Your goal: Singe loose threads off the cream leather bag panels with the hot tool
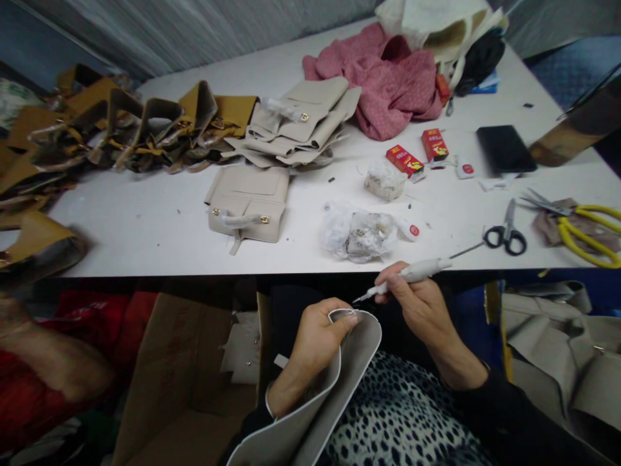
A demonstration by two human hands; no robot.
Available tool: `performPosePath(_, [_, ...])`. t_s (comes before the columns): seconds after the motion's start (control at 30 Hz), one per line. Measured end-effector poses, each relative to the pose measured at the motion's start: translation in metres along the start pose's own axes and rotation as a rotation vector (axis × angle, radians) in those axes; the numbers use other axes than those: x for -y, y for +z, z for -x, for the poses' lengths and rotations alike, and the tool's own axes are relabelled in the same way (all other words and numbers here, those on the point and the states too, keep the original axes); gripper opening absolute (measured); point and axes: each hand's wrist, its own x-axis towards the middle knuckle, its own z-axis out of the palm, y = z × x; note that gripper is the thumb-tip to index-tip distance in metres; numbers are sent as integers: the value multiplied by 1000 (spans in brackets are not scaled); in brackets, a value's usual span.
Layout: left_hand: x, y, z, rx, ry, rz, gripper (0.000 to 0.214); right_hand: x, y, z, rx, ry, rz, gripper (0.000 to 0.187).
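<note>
My left hand (317, 340) is closed round the rounded end of a beige leather panel (334, 382) that curves up from my lap. My right hand (417, 304) pinches a white pen-shaped tool (412, 275) with a thin cord, its dark tip pointing at the panel's edge by my left thumb. Both hands are below the front edge of the white table (145, 226).
On the table lie beige bags (247, 204), tan bags (136, 129), a pink cloth (388, 77), red boxes (405, 160), a phone (504, 149), black scissors (507, 233), yellow scissors (589, 236) and a plastic-wrapped lump (359, 233). A cardboard box (189, 382) stands at lower left.
</note>
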Motion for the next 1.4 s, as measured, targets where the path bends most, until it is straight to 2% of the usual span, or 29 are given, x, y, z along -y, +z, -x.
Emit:
performPosePath(0.07, [-1, 2, 2, 3, 11, -11, 13, -6, 4, 9, 67, 73, -75, 38])
performPosePath(0.13, [-1, 3, 4, 2, 19, -21, 13, -12, 5, 14, 77, 115, -86, 39])
performPosePath(0.27, [0, 5, 7, 5, 26, -38, 13, -16, 4, 19, 100, 126, -78, 38])
performPosePath(0.53, [0, 7, 8, 40, 36, -33, 14, -16, -3, 22, 193, 36, 34, 33])
performPosePath(0.77, [4, -2, 1, 160, 67, 17, 17, -21, -15, 10, 397, -49, -113, 35])
performPosePath(0.87, [8, -2, -1, 190, 30, 62, 15, -15, -18, 6, 495, -102, -83, 32])
performPosePath(0.93, [9, 0, -1, 187, 15, 78, 15, -12, -17, 4, 502, -94, -58, 33])
performPosePath(1.0, [8, 2, -1, 170, 11, 84, 16, -10, -15, 4, 429, -65, -89, 36])
performPosePath(1.13, [10, 0, 1, 84, 23, 87, 15, -15, -12, 1, 166, -15, -141, 37])
performPosePath(1.3, [11, -10, 8, -84, 8, 132, 17, -13, -18, -17, -233, -126, 84, 28])
performPosePath(1.4, [5, -17, 16, -217, 76, 32, 18, -13, -20, -31, -301, -200, 246, 22])
